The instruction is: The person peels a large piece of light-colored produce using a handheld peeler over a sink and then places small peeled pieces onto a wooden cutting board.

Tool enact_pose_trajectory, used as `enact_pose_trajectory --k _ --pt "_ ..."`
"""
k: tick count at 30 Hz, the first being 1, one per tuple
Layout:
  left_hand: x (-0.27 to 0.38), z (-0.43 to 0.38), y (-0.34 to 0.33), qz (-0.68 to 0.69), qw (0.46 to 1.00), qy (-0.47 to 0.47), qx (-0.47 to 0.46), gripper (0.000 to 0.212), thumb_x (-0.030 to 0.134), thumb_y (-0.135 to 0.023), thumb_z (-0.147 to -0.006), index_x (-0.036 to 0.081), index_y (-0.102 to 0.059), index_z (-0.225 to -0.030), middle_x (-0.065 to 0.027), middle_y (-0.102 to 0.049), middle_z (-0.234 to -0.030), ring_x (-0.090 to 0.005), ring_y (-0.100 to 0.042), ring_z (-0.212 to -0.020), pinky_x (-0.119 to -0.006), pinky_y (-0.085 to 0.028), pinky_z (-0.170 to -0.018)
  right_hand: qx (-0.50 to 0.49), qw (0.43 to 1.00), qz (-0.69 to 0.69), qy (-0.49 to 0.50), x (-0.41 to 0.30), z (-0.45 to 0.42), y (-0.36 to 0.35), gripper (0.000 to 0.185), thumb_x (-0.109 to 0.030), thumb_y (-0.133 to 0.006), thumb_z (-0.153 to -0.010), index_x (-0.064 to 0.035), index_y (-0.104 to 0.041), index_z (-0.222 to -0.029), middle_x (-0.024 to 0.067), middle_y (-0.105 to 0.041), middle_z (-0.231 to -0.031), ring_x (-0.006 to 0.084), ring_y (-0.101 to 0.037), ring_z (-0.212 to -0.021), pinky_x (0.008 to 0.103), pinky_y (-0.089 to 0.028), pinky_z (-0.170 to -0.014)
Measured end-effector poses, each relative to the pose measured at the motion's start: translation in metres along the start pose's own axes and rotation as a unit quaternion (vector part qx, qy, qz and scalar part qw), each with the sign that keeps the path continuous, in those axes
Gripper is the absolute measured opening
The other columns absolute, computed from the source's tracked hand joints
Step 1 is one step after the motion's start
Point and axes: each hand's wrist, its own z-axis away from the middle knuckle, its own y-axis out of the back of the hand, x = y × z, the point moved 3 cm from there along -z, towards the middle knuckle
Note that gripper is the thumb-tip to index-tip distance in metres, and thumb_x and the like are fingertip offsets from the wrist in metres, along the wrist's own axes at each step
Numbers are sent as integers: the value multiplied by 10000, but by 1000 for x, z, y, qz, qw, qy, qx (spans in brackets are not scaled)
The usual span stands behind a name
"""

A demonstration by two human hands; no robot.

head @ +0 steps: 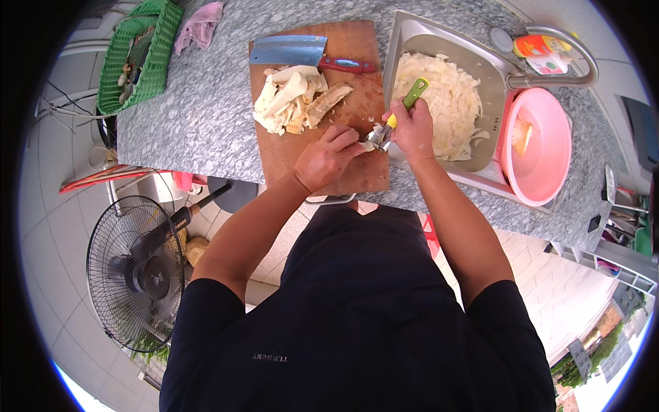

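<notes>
In my right hand (415,129) is a peeler with a green and yellow handle (415,92), its metal head pointing down-left over the right side of a wooden cutting board (355,172). My left hand (328,158) pinches a small pale piece (367,146) against the peeler's head; the fingers partly hide it. Left of centre on the board lies a heap of pale, peeled vegetable chunks (288,100), with a rough brownish strip (329,103) at its right edge. Behind the heap rests a cleaver (288,50) with a red handle. Thin pale shavings (437,103) cover much of the sink bottom.
The steel sink (494,123) adjoins the board, with a faucet (545,81) at its right. A pink basin (545,159) holds an orange-brown piece. Two bottles (540,46), a pink cloth (200,27) and a green basket (167,56) sit on the counter. A fan (136,273) stands at left.
</notes>
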Motion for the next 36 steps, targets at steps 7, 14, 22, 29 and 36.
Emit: enact_pose_trajectory --k 7,14,22,29,36 --pt "1 0 6 -44 998 37 -33 258 76 -747 -782 62 -740 -1040 -69 -649 -1090 -256 -633 -1013 -359 -552 -816 209 978 -11 -2 -25 -53 104 310 -238 -612 -998 46 -487 -995 122 -717 -805 147 -577 -519 289 -480 -441" --pt "10 15 2 103 947 276 129 260 84 -750 -819 62 -707 -1075 -79 -660 -1012 -281 -639 -907 -377 -542 -770 145 980 129 -47 -22 -9 103 264 -218 -630 -984 25 -531 -1009 110 -714 -790 137 -536 -475 290 -457 -426" --pt "15 19 -7 356 824 436 -61 356 44 -682 -932 54 -645 -1286 -95 -696 -910 -216 -694 -827 -294 -571 -769 113 987 32 -111 6 23 92 259 -221 -635 -981 20 -544 -1007 118 -706 -793 127 -516 -467 273 -449 -433" --pt "2 6 7 43 983 171 42 225 33 -771 -827 51 -753 -1051 -88 -656 -962 -239 -681 -890 -331 -562 -785 95 989 -26 -114 -6 31 74 235 -208 -636 -992 7 -544 -1015 113 -691 -809 116 -498 -452 267 -441 -431" --pt "32 25 9 31 999 6 15 230 18 -778 -751 9 -747 -979 -110 -645 -1056 -294 -638 -1006 -374 -554 -827 79 992 -71 -67 -3 42 35 224 -194 -610 -1018 -19 -482 -1071 114 -684 -810 111 -506 -455 260 -427 -413"
